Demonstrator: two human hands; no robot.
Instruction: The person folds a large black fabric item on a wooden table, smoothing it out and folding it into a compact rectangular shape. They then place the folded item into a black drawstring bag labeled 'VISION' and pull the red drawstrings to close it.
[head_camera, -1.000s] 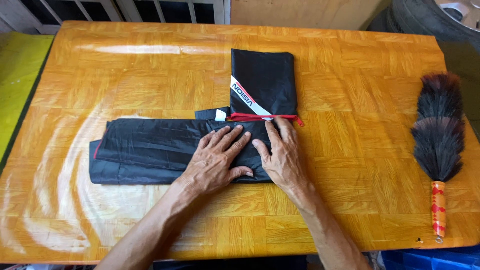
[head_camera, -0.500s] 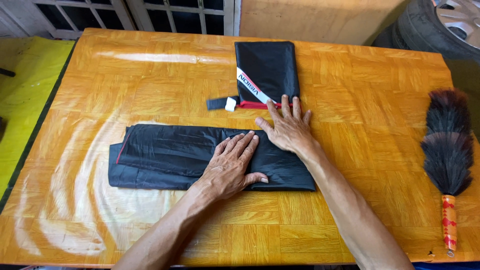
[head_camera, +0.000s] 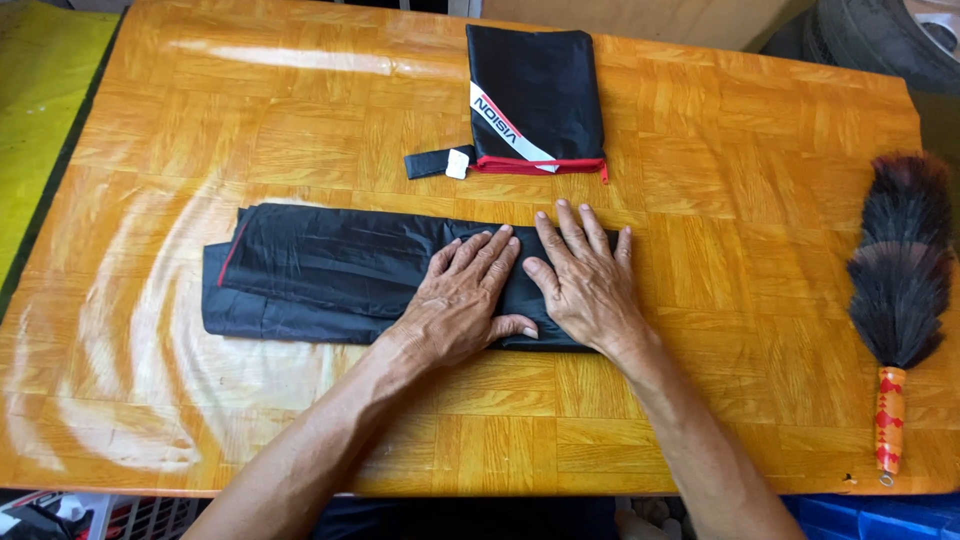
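Black pouch (head_camera: 535, 95) with a white diagonal stripe and red-trimmed mouth lies flat at the far middle of the worktop (head_camera: 750, 180); contents cannot be made out. A small black strap with white tag (head_camera: 440, 163) lies just beside its mouth.

Folded black fabric (head_camera: 320, 270) forms a long flat band across the worktop centre, layered, with a thin red edge showing at its left end. Its right end is hidden beneath both hands.

Left hand (head_camera: 465, 300) lies flat, fingers extended, palm down on the fabric. Right hand (head_camera: 585, 280) likewise flat and spread, just beside the left. Neither grips anything.

Feather duster (head_camera: 900, 270) lies near the right edge, well apart.
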